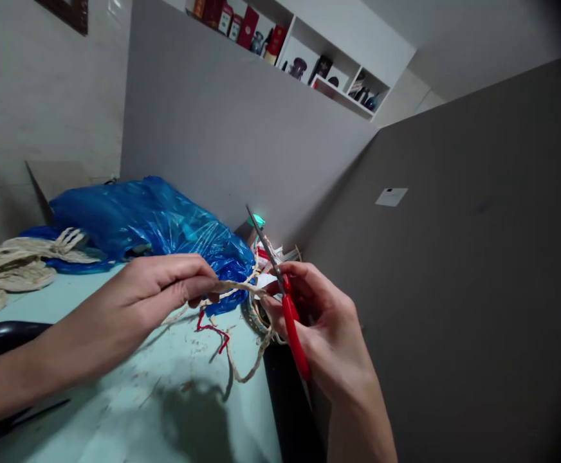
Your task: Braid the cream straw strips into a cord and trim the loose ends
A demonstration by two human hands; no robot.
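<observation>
A pale braided cord [239,285] stretches between my two hands above the table. My left hand [165,289] pinches it between thumb and fingers. In my right hand [329,321] are scissors [294,328] with red handles, their blades pointing up and away and looking closed. The thumb and fingertips of that same hand also touch the cord's right part. From there a loop of the cord [246,378] hangs down over the table. A short red string [213,329] lies below the cord, near my left fingertips.
A big blue plastic bag [155,215] lies at the back of the pale green table [130,399]. Bundles of pale cord [17,263] are at the left, above a black object [10,337]. Small scraps dot the tabletop. A grey partition [444,289] rises close on the right.
</observation>
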